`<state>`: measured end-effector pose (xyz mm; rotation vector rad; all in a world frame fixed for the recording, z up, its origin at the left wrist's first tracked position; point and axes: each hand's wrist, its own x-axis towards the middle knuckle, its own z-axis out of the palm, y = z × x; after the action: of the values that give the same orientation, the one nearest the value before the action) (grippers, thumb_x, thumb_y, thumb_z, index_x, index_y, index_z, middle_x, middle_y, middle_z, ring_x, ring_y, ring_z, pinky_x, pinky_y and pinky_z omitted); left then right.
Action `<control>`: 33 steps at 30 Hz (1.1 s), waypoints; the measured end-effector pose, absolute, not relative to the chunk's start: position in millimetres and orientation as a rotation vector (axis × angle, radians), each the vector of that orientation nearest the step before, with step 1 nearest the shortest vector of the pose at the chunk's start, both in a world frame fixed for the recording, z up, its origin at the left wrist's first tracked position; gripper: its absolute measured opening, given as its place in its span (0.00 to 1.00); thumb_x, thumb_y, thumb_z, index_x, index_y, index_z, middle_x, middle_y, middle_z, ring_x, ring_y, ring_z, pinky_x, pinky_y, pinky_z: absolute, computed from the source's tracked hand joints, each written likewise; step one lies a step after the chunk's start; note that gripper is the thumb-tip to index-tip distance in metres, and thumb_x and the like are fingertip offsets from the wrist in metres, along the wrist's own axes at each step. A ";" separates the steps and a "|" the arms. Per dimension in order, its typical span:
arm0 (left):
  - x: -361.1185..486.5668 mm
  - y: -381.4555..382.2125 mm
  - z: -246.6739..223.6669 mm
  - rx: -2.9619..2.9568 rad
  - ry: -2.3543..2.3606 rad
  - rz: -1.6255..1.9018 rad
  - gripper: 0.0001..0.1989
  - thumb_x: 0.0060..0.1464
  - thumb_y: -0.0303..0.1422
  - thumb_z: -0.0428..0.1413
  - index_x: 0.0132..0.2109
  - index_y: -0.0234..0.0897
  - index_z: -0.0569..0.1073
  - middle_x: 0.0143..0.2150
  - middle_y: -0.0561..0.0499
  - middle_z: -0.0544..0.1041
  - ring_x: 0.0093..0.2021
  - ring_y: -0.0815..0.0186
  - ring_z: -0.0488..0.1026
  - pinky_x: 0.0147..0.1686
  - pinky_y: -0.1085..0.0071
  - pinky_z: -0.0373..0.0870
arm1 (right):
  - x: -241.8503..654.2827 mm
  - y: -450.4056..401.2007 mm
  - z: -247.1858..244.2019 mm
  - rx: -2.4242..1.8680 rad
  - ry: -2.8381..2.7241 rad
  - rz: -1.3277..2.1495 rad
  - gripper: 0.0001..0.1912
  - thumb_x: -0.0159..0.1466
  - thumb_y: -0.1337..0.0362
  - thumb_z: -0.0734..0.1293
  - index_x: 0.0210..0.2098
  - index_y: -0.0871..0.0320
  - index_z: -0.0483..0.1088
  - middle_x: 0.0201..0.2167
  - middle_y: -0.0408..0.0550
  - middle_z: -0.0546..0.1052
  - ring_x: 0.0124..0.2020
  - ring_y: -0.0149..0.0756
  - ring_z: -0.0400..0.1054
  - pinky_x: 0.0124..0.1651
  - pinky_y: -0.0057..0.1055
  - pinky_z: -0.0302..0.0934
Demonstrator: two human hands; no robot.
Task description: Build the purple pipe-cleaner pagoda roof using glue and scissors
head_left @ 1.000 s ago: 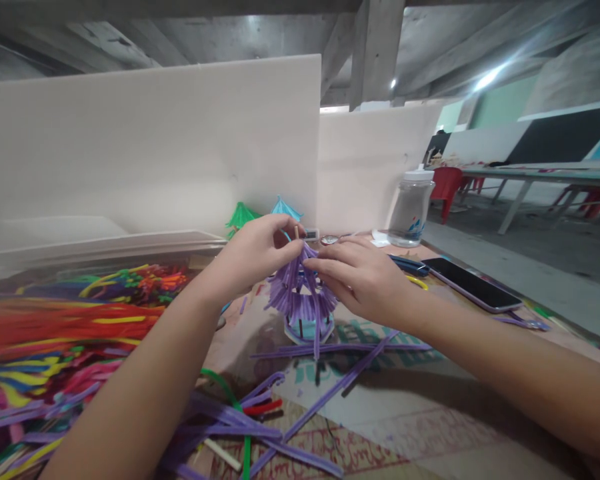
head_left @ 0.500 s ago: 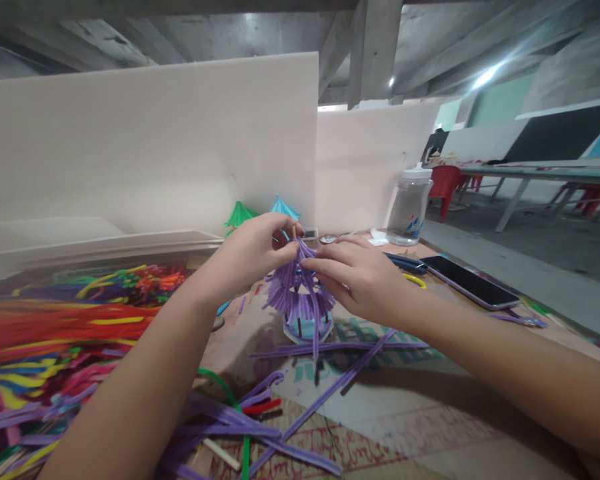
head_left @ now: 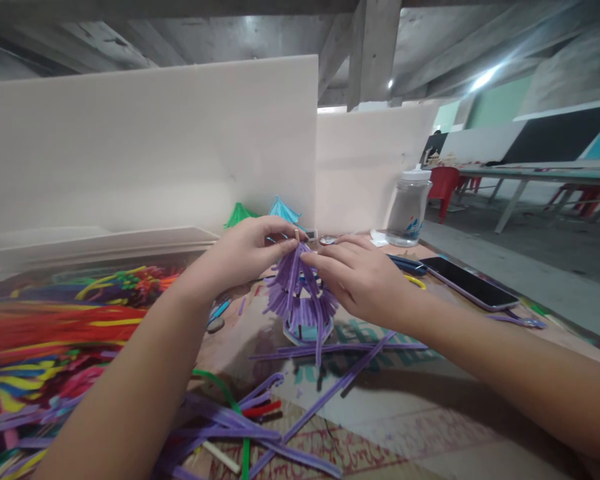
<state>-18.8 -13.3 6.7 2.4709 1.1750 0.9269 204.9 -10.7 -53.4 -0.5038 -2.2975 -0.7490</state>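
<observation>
Purple pipe cleaners form a small two-tiered pavilion model (head_left: 300, 308), which stands upright on a light octagonal base. My left hand (head_left: 250, 250) pinches its peak, thumb and index finger around the thin wooden stick (head_left: 297, 235) that pokes out of the top. From the other side, my right hand (head_left: 363, 273) has its fingertips closed at the upper roof, on a purple pipe cleaner; its thumb is largely hidden. One long purple pipe cleaner (head_left: 320, 333) hangs down the front past the base.
Loose purple pipe cleaners (head_left: 340, 381) cross the table in front. Colourful pipe cleaners (head_left: 70, 320) are heaped at left. A phone (head_left: 473, 283), a water bottle (head_left: 409, 207) and dark-handled pliers (head_left: 406, 265) lie or stand at right. Green (head_left: 239, 215) and blue (head_left: 283, 210) roofed models are behind.
My left thumb and index finger have shifted slightly at the peak, showing more of the roof. The hanging pipe cleaner has swung a little right. My right hand stays nearly in place.
</observation>
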 end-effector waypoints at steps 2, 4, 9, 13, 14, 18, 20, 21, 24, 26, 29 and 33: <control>-17.8 -13.9 6.7 2.493 1.187 0.929 0.12 0.60 0.38 0.54 0.43 0.37 0.78 0.42 0.49 0.81 0.44 0.62 0.77 0.43 0.68 0.70 | 205.6 -11.1 -53.1 -0.531 -2.323 -0.812 0.19 0.68 0.72 0.58 0.57 0.63 0.68 0.43 0.56 0.80 0.42 0.43 0.71 0.50 0.43 0.60; -17.7 -14.2 6.9 2.513 1.206 0.928 0.12 0.60 0.38 0.54 0.43 0.37 0.78 0.43 0.49 0.81 0.44 0.62 0.77 0.43 0.68 0.70 | 205.9 -11.7 -53.0 -0.550 -2.336 -0.872 0.21 0.67 0.72 0.58 0.58 0.64 0.67 0.43 0.57 0.79 0.42 0.44 0.71 0.50 0.45 0.60; -20.3 -13.7 7.3 2.492 1.228 0.903 0.13 0.60 0.39 0.53 0.45 0.36 0.78 0.45 0.48 0.81 0.45 0.61 0.76 0.45 0.66 0.70 | 204.0 -12.1 -53.2 -0.596 -2.340 -0.804 0.22 0.69 0.72 0.57 0.61 0.64 0.64 0.44 0.58 0.79 0.43 0.45 0.71 0.48 0.44 0.60; -21.4 -13.2 6.3 2.463 1.227 0.880 0.16 0.61 0.43 0.53 0.46 0.38 0.78 0.47 0.48 0.80 0.47 0.60 0.76 0.46 0.65 0.70 | 203.3 -10.8 -51.5 -0.647 -2.244 -0.506 0.15 0.70 0.68 0.58 0.54 0.63 0.67 0.43 0.55 0.80 0.40 0.41 0.72 0.43 0.38 0.61; -21.4 -13.1 6.1 2.461 1.224 0.875 0.16 0.60 0.43 0.54 0.46 0.38 0.78 0.47 0.48 0.80 0.47 0.60 0.76 0.46 0.65 0.70 | 203.5 -10.5 -50.9 -0.655 -2.233 -0.448 0.13 0.70 0.68 0.58 0.50 0.63 0.68 0.42 0.54 0.80 0.38 0.40 0.71 0.42 0.37 0.61; -21.0 -12.2 6.1 2.455 1.227 0.883 0.14 0.60 0.41 0.54 0.46 0.38 0.78 0.47 0.48 0.81 0.47 0.60 0.76 0.47 0.65 0.70 | 205.0 -10.6 -48.6 -0.595 -2.213 -0.399 0.08 0.69 0.68 0.60 0.42 0.62 0.70 0.36 0.51 0.78 0.34 0.36 0.68 0.38 0.33 0.59; -20.9 -11.4 6.6 2.463 1.222 0.882 0.13 0.60 0.40 0.54 0.45 0.38 0.78 0.47 0.49 0.81 0.47 0.60 0.76 0.47 0.65 0.70 | 205.1 -12.4 -48.0 -0.528 -2.192 -0.450 0.08 0.69 0.69 0.59 0.39 0.63 0.70 0.34 0.51 0.77 0.34 0.36 0.68 0.39 0.33 0.58; -20.9 -11.0 6.8 2.468 1.225 0.880 0.13 0.60 0.40 0.54 0.45 0.38 0.78 0.46 0.49 0.81 0.47 0.60 0.76 0.47 0.65 0.70 | 204.9 -13.9 -47.8 -0.495 -2.188 -0.485 0.08 0.69 0.68 0.60 0.38 0.62 0.70 0.33 0.51 0.77 0.34 0.36 0.67 0.39 0.33 0.58; -21.0 -10.3 7.4 2.485 1.249 0.870 0.14 0.60 0.40 0.54 0.45 0.38 0.78 0.46 0.49 0.81 0.47 0.60 0.76 0.47 0.65 0.69 | 203.6 -20.8 -47.0 -0.460 -2.218 -0.574 0.14 0.70 0.61 0.61 0.30 0.61 0.70 0.28 0.50 0.74 0.32 0.37 0.65 0.37 0.34 0.55; -21.6 -10.6 8.1 2.495 1.257 0.863 0.14 0.60 0.40 0.54 0.45 0.38 0.78 0.45 0.49 0.81 0.46 0.60 0.76 0.47 0.65 0.69 | 202.3 -26.2 -44.9 -0.554 -2.291 -0.530 0.19 0.70 0.57 0.61 0.25 0.60 0.70 0.25 0.48 0.72 0.30 0.36 0.64 0.36 0.34 0.52; -23.7 -11.2 9.8 2.494 1.273 0.871 0.14 0.59 0.40 0.54 0.44 0.37 0.78 0.43 0.49 0.81 0.44 0.61 0.76 0.44 0.66 0.69 | 201.2 -31.8 -38.0 -0.892 -2.423 -0.159 0.22 0.69 0.52 0.62 0.26 0.58 0.72 0.23 0.45 0.73 0.27 0.33 0.63 0.32 0.32 0.50; -26.8 -10.2 11.3 2.446 1.371 0.913 0.13 0.58 0.39 0.55 0.43 0.36 0.78 0.41 0.49 0.80 0.41 0.62 0.75 0.42 0.66 0.68 | 201.8 -28.7 -29.2 -1.119 -2.446 0.519 0.18 0.67 0.51 0.64 0.34 0.56 0.77 0.26 0.44 0.76 0.26 0.30 0.66 0.28 0.29 0.52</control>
<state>-26.8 -10.2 11.3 2.4459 1.3710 0.9127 201.8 -28.7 -29.2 -1.1190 -2.4458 0.5189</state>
